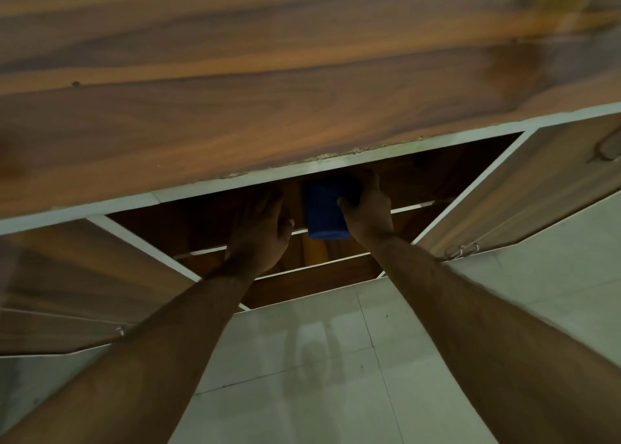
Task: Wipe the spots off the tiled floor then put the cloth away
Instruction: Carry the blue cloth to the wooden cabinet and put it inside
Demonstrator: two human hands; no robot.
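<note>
— Can you see where his right hand [368, 205] ends? The fingertips vanish behind the blue cloth [325, 210], under the cabinet top [268, 73].

— Same with the left hand [260, 233]: fingers lost in the dark shelf. Both elbows run off the bottom, and the right door's [537, 181] handle is cut off.

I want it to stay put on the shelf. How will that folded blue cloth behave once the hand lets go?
The blue cloth looks soft and probably light: the right hand holds it alone. Folded into a compact block, it seems unlikely to roll. Its end overhangs the shelf edge, so it may droop or slip off.
</note>
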